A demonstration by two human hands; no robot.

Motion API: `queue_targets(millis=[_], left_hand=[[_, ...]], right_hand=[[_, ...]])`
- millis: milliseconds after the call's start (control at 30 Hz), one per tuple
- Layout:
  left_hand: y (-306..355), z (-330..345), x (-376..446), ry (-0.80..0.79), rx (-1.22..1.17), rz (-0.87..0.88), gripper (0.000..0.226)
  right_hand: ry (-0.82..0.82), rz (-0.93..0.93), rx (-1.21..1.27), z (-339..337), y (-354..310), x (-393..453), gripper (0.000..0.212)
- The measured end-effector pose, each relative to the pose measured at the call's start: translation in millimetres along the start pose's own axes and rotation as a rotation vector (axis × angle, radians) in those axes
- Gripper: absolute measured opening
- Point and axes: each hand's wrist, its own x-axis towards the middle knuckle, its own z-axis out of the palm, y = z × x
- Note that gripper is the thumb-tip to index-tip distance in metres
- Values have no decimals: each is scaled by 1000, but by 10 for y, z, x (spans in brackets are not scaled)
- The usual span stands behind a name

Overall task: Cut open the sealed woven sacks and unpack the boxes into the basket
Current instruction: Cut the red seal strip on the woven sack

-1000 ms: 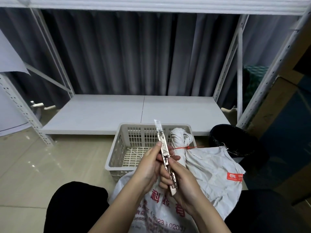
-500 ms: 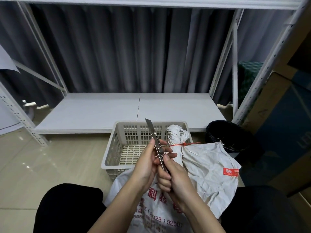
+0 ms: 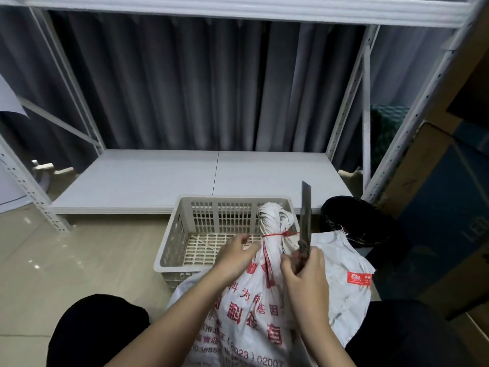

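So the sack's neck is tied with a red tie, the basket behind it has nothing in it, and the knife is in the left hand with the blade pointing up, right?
Not quite. The head view shows the knife in the right hand, not the left. The rest holds: blade up, a red tie around the sack neck, and the basket with nothing in it. The left hand rests by the neck.

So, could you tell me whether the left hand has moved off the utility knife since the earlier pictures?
Yes. The left hand has let go of the utility knife and shifted left, now over the basket floor beside the sack's tied neck.
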Motion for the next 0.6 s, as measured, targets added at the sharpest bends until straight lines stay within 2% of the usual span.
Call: queue_targets(millis=[67,100,200,267,333,433,500,600], left_hand=[[17,62,132,-112,154,17,94],[26,74,191,-169,142,8,98],[35,113,318,-322,-81,-20,88],[-14,138,382,-366,-125,-35,81],[-5,119,363,-310,-122,-71,75],[-7,153,308,-45,-115,-138,73],[-68,215,290,76,-189,-171,73],[-101,233,260,39,-455,-198,75]], right_hand=[[48,-71,-232,71,155,54,40],[33,-60,-290,118,209,62,51],[-33,-24,-335,225,300,81,79],[-86,4,-302,255,354,166,86],[-153,27,-260,260,393,281,82],[-279,59,-140,263,396,404,77],[-340,91,-47,293,377,438,75],[-390,102,45,325,358,444,70]])
